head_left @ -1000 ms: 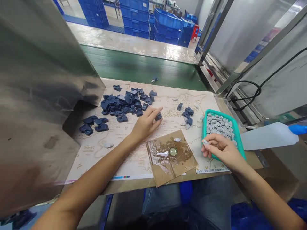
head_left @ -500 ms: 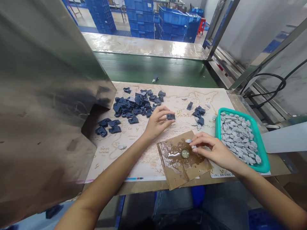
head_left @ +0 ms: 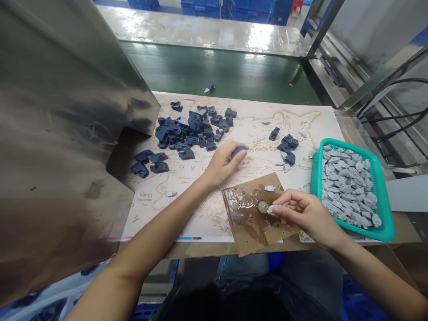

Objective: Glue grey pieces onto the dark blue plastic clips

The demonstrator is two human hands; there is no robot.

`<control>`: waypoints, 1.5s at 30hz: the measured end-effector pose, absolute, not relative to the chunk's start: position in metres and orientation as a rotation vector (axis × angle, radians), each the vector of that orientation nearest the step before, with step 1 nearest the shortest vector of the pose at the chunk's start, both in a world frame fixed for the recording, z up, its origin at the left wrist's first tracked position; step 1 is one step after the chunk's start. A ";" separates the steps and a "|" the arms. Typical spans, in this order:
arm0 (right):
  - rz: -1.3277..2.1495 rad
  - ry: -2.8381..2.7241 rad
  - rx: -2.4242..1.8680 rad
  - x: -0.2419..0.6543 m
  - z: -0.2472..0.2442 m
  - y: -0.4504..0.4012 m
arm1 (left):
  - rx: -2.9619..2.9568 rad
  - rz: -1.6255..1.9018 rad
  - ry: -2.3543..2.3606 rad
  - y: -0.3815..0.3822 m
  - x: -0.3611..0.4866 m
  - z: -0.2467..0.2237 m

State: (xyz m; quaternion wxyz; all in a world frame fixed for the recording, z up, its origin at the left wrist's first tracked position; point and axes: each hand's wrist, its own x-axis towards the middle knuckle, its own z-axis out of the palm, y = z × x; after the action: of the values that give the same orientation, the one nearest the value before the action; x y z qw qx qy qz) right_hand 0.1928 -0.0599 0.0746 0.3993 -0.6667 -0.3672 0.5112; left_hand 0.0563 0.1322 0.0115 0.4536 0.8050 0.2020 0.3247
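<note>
My left hand point(head_left: 224, 162) is closed around a dark blue plastic piece point(head_left: 238, 152), held just above the map-printed sheet point(head_left: 200, 205). Between the thumb and fingers of my right hand point(head_left: 302, 214) is a small light grey piece point(head_left: 272, 209). It is beside a small round dish point(head_left: 262, 206) that sits on a wet brown cardboard square point(head_left: 254, 232). Another grey piece point(head_left: 269, 188) lies on the cardboard, above the dish. A heap of dark blue pieces point(head_left: 187, 131) lies on the sheet to the left of my left hand.
A green basket point(head_left: 384, 196) full of grey pieces stands at the right. A few blue pieces point(head_left: 288, 143) lie left of it. Behind the sheet runs a green belt point(head_left: 247, 73) with a small piece on it. A large metal panel point(head_left: 67, 147) blocks the left side.
The view has tilted down. My right hand has brought its grey piece to the dish edge, and the other grey piece now lies clear of my fingers. My left hand has turned, still holding the blue piece.
</note>
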 end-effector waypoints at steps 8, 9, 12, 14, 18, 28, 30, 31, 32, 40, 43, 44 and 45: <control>0.630 -1.560 -1.804 0.192 0.058 -0.056 | 2.061 0.757 0.379 0.132 0.060 0.004; 0.572 -1.623 -1.789 0.191 0.056 -0.055 | 2.071 0.748 0.376 0.132 0.060 0.004; 0.449 -1.709 -1.789 0.190 0.054 -0.051 | 2.085 0.723 0.381 0.131 0.061 0.004; 0.400 -1.715 -1.816 0.189 0.054 -0.049 | 2.095 0.716 0.389 0.131 0.061 0.004; 0.349 -1.748 -1.847 0.187 0.052 -0.047 | 2.113 0.701 0.420 0.131 0.061 0.004; 0.553 -1.523 -1.888 0.188 0.061 -0.042 | 2.020 0.711 0.333 0.128 0.062 0.006; 0.667 -1.321 -1.863 0.190 0.067 -0.039 | 1.969 0.680 0.283 0.127 0.062 0.008; 0.718 -1.226 -1.831 0.191 0.070 -0.037 | 1.938 0.658 0.266 0.126 0.061 0.009; 0.757 -1.142 -1.789 0.192 0.072 -0.035 | 1.908 0.633 0.254 0.126 0.061 0.010; 0.641 -0.952 -1.644 0.189 0.072 -0.020 | 1.781 0.463 0.150 0.123 0.059 0.016; 0.492 -0.967 -1.639 0.184 0.069 -0.014 | 1.776 0.469 0.140 0.124 0.059 0.016; 0.455 -0.961 -1.629 0.182 0.068 -0.011 | 1.778 0.473 0.139 0.124 0.059 0.016; 0.427 -0.950 -1.615 0.180 0.067 -0.009 | 1.781 0.476 0.141 0.124 0.059 0.016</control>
State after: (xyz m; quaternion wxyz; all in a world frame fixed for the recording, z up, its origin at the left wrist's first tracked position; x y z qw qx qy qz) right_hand 0.1804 -0.0093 0.0669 0.5730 -0.6887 -0.4051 0.1822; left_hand 0.0594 0.1241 0.0157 0.6025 0.7689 0.0609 0.2054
